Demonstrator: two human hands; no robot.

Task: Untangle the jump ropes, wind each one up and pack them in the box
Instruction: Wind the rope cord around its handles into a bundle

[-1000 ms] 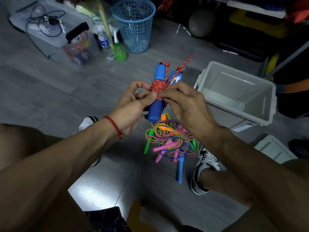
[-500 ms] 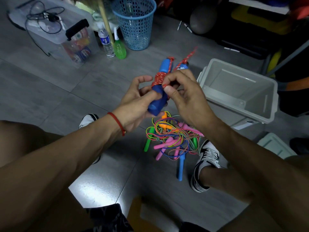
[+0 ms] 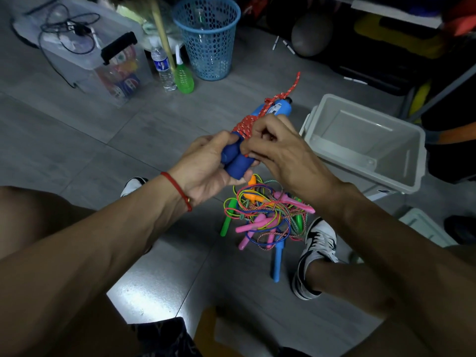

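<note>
The left hand (image 3: 206, 163) is gripping a pair of blue handles (image 3: 235, 161), fingers curled round their lower ends, thumb lying along the near side. A red rope (image 3: 246, 124) is winding round the handles just beyond the left fingertips, and its loose end is sticking up past the handles' far tips. The right hand (image 3: 278, 148) is pinching the red rope at the wrap, fingers curled in tight against the handles, touching the left fingers. A red bracelet (image 3: 177, 188) is sitting on the left wrist.

Below both hands, a tangle (image 3: 265, 215) of coloured ropes with green, pink, orange and blue handles is lying on the floor (image 3: 128, 140), just beside a shoe (image 3: 315, 253). The box (image 3: 365, 143) is standing open to the right of the right hand, near but apart from it. Well beyond the fingers, a blue basket (image 3: 207, 37), a water bottle (image 3: 162, 65) and a green bottle (image 3: 183, 76) are standing close together.
</note>
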